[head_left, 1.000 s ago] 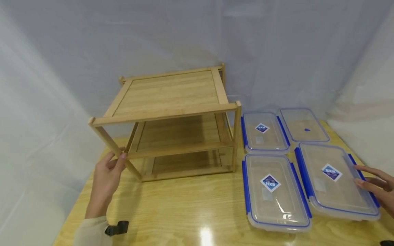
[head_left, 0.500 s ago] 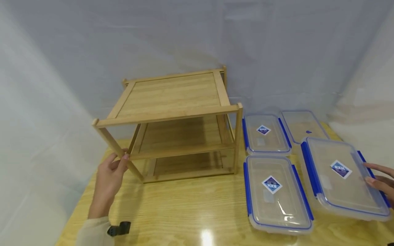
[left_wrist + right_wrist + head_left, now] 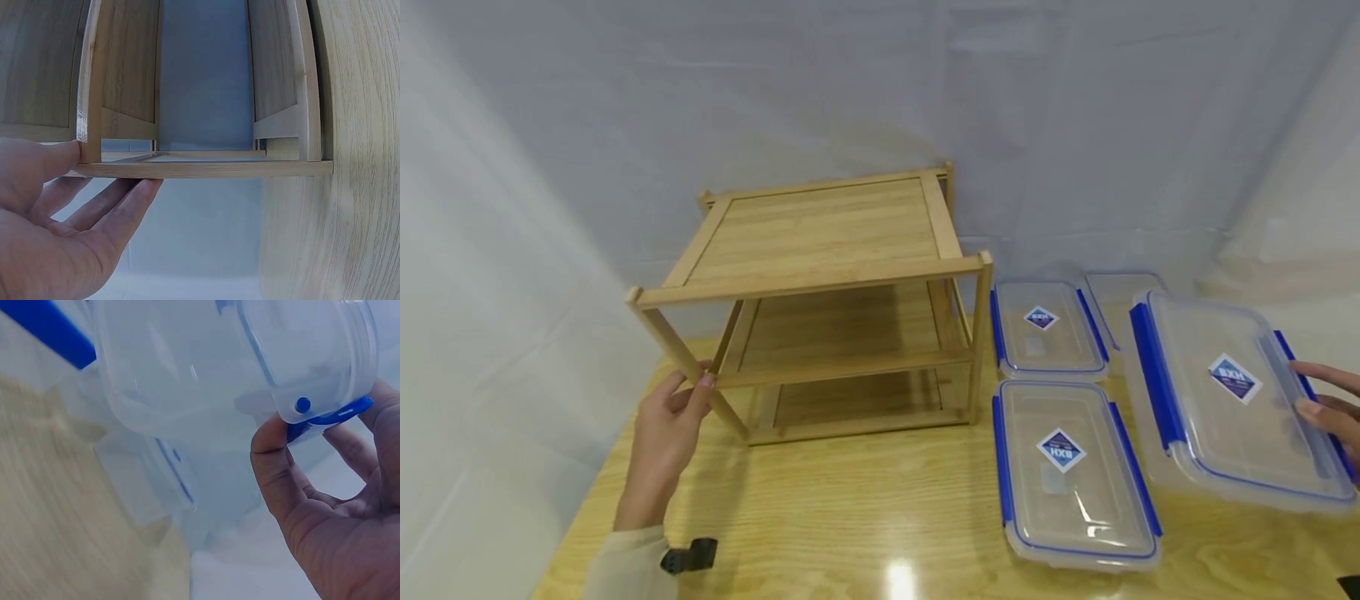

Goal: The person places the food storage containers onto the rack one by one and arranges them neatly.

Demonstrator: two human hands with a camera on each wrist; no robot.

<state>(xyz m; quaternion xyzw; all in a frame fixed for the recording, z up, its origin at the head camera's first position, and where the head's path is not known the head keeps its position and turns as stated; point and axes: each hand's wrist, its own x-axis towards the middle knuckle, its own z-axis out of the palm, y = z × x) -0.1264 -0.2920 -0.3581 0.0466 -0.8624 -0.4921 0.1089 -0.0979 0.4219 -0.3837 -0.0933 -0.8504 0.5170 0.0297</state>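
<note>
A three-tier wooden shelf rack [image 3: 827, 229] stands on the table. My left hand [image 3: 662, 437] pinches its front left post beside the middle shelf; in the left wrist view the thumb lies on one side of the post [image 3: 237, 169] and the fingers on the other. At the far right, my right hand [image 3: 1337, 408] grips the clip side of a clear food container [image 3: 1247, 450] with blue clips and a diamond label. This container is raised and tilted. The right wrist view shows thumb and fingers around a blue clip [image 3: 347, 412] on the container's side.
Two similar lidded containers, a front one [image 3: 1075, 508] and a back one [image 3: 1048, 346], lie right of the rack. Behind the held container, another clear one [image 3: 1112, 292] is partly hidden. White sheeting [image 3: 820, 92] hangs behind the wooden table [image 3: 820, 508].
My right hand has lifted the right front container off the table, moving it slightly right and toward the back. It now overlaps the far right container. My left hand keeps its hold on the rack.
</note>
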